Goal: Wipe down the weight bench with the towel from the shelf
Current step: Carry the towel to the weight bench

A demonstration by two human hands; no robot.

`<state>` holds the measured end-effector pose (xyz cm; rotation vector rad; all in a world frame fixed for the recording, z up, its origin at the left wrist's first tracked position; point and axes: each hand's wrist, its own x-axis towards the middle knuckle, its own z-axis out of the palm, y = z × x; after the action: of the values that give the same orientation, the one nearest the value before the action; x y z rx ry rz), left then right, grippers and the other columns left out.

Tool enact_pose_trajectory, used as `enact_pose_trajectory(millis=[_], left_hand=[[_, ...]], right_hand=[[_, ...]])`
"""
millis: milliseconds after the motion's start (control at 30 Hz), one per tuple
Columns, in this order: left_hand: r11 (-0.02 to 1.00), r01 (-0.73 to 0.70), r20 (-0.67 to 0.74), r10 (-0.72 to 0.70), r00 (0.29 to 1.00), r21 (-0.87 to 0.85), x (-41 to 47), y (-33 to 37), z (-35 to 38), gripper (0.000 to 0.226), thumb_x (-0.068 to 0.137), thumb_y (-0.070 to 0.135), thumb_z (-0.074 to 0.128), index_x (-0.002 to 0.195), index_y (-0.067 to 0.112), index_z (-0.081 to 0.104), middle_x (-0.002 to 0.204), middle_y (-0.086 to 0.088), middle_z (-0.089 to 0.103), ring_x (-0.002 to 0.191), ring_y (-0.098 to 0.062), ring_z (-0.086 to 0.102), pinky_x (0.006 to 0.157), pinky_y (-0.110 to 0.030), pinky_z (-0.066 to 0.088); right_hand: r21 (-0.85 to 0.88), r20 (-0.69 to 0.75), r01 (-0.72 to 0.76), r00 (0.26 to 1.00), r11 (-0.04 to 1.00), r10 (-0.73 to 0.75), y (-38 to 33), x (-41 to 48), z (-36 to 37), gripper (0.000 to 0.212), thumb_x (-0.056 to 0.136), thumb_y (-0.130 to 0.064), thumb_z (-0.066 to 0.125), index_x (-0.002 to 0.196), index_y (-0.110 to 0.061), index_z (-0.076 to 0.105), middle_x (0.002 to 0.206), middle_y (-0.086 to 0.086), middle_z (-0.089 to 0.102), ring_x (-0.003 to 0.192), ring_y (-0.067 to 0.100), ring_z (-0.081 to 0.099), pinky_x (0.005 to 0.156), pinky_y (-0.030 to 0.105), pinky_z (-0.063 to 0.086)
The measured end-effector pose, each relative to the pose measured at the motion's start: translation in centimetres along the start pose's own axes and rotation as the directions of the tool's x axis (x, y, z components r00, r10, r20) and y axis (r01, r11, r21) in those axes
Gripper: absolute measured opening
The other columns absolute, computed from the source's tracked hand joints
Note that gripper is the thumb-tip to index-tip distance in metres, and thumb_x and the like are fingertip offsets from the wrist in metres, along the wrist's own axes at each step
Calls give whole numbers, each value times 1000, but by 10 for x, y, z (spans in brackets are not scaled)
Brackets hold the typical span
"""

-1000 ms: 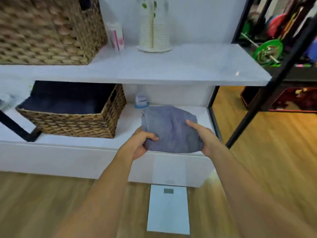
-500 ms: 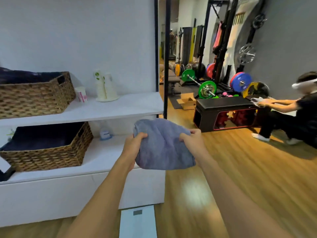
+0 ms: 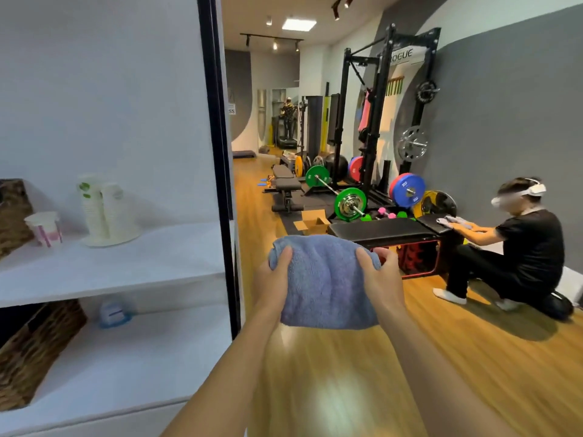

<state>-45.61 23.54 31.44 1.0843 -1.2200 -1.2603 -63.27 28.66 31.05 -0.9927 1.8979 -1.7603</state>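
Fingers (image 3: 285,257) of the left hand (image 3: 270,280) and right hand (image 3: 382,277) are gripping the towel (image 3: 325,279), already off the shelf (image 3: 126,266), the weight bench (image 3: 378,230) apparently not yet wiped.

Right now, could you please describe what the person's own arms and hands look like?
The left arm and right arm are bare to the frame's lower edge: no sleeves show. The left hand and right hand wear no gloves, and neither wrist carries a watch or band. The lower right arm is blurred.
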Motion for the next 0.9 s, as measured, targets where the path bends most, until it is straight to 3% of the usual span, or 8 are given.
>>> enact_pose_trajectory(millis=[67, 233, 400, 567, 667, 767, 900], left_hand=[[1000, -24, 8, 24, 1000, 8, 43, 9, 28, 31, 88, 53, 56, 93, 25, 69, 95, 3, 70, 92, -17, 66, 88, -44, 53], [999, -50, -41, 50, 998, -6, 155, 29, 92, 26, 89, 49, 58, 88, 25, 68, 92, 4, 69, 90, -16, 66, 82, -39, 53], [997, -68, -111, 66, 992, -19, 285, 29, 149, 37, 90, 45, 59, 102, 11, 68, 102, -5, 70, 96, -23, 65, 89, -44, 53], [998, -41, -187, 30, 982, -51, 408, 28, 200, 37, 89, 45, 60, 99, 10, 69, 104, -6, 69, 98, -25, 65, 93, -51, 51], [998, -36, -234, 21, 972, -57, 489, 31, 223, 37, 89, 46, 60, 98, 11, 69, 104, -6, 70, 98, -25, 66, 93, -51, 51], [998, -43, -269, 30, 963, -44, 578, 27, 237, 35, 88, 47, 61, 101, 15, 69, 107, -2, 69, 99, -23, 65, 94, -48, 51], [997, -78, -298, 67, 952, -25, 713, 7, 249, 30, 88, 46, 61, 100, 19, 68, 103, 6, 68, 100, -19, 64, 94, -45, 50]], right_hand=[[-10, -4, 16, 1000, 1000, -16, -3, 51, 6, 37, 89, -50, 58, 117, -29, 44, 96, -18, 52, 93, 9, 53, 76, 29, 39], [-12, 21, 79, 997, 997, -79, -13, 187, 32, 33, 87, -53, 57, 110, -31, 48, 96, -18, 56, 86, 0, 52, 69, 28, 39], [19, 85, 105, 991, 994, -107, 1, 331, 83, 31, 86, -56, 56, 105, -34, 48, 97, -17, 56, 87, 1, 51, 73, 30, 37], [11, 180, 126, 976, 992, -126, 8, 473, 136, 34, 87, -54, 54, 109, -30, 48, 97, -16, 55, 98, 15, 53, 83, 37, 42], [5, 213, 139, 967, 990, -137, 4, 556, 179, 34, 88, -54, 53, 110, -28, 49, 99, -10, 55, 98, 17, 52, 83, 40, 43], [38, 250, 148, 956, 988, -153, 11, 634, 230, 30, 91, -49, 54, 109, -26, 48, 94, -13, 54, 91, 12, 53, 73, 33, 38], [60, 270, 127, 953, 990, -139, 33, 740, 315, 29, 92, -48, 54, 110, -26, 48, 93, -16, 53, 86, 6, 50, 74, 32, 37]])
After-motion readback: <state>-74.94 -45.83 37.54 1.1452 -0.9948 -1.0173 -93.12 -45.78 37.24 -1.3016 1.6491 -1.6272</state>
